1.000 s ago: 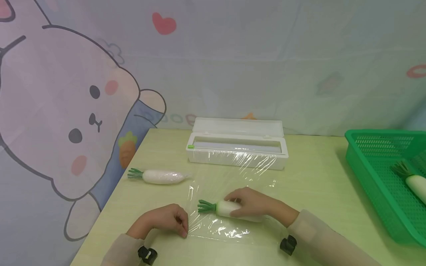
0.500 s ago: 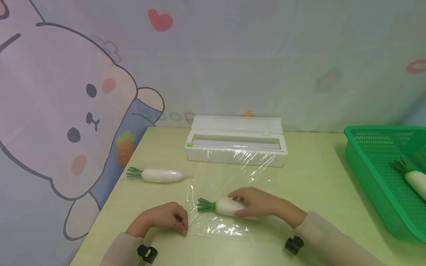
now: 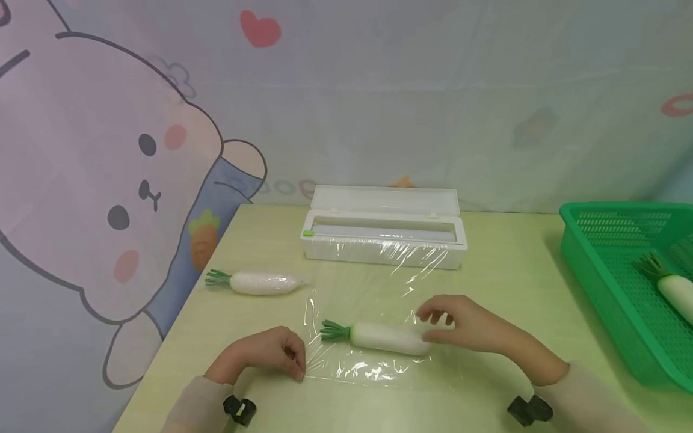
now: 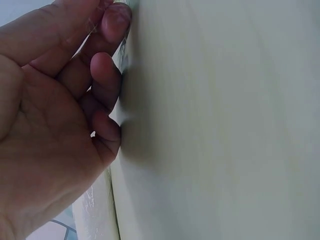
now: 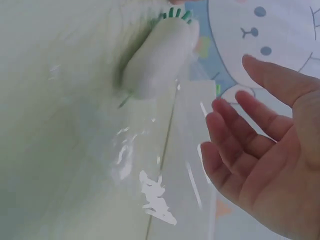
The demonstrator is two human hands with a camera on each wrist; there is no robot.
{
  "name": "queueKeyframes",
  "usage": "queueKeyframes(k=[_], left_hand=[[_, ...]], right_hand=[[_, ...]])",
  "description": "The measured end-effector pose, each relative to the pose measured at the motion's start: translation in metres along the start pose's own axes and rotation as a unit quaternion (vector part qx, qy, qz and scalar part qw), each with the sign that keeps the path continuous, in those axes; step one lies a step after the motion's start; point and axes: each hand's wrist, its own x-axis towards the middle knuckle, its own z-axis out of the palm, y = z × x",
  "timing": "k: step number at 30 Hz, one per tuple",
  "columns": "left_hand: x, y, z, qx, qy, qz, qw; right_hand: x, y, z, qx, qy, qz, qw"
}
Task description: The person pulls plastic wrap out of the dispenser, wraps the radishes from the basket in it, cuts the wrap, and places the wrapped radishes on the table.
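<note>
A white radish (image 3: 387, 338) with green cut stalks lies on a sheet of cling film (image 3: 373, 373) drawn out over the table. My left hand (image 3: 273, 353) pinches the film's near left corner, its fingertips low at the tabletop; the left wrist view shows its fingers (image 4: 107, 70) curled. At the radish's tapered end my right hand (image 3: 468, 322) hovers with relaxed, parted fingers and holds nothing. In the right wrist view the same radish (image 5: 160, 60) stands apart from the open palm (image 5: 275, 180).
Behind the film stands a white cling film box (image 3: 384, 252), lid raised, with a green slider at its left end. Another radish (image 3: 265, 283), glossy with film, lies at the left. A green basket (image 3: 601, 300) at the right holds a radish (image 3: 677, 294).
My right hand has let go of the radish and moved right, off its body, fingers opening. My left hand stays on the film corner. The radish has hardly moved.
</note>
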Motion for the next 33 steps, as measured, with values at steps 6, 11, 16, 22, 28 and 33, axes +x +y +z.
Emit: queueKeyframes(k=[6,11,16,22,28,33], left_hand=[[-0.001,0.001,-0.001,0.003,0.001,-0.001,1.0],[-0.001,0.002,-0.001,0.001,-0.001,-0.001,1.0],[0.0,0.001,0.0,0.003,0.0,0.0,1.0],[0.0,0.0,0.0,0.003,0.0,0.007,1.0],[-0.001,0.0,0.0,0.002,0.004,0.006,1.0],[-0.002,-0.002,-0.003,-0.009,0.012,0.017,0.9997]], right_hand=[[-0.031,0.015,0.005,0.057,-0.024,-0.002,0.998],[-0.046,0.027,0.022,0.075,-0.032,0.0,0.997],[-0.052,0.038,0.037,0.026,-0.043,0.019,0.999],[-0.051,0.042,0.045,-0.027,-0.056,0.018,0.998],[-0.052,0.043,0.048,-0.066,-0.025,-0.03,0.997],[-0.054,0.044,0.051,-0.101,-0.004,-0.041,0.994]])
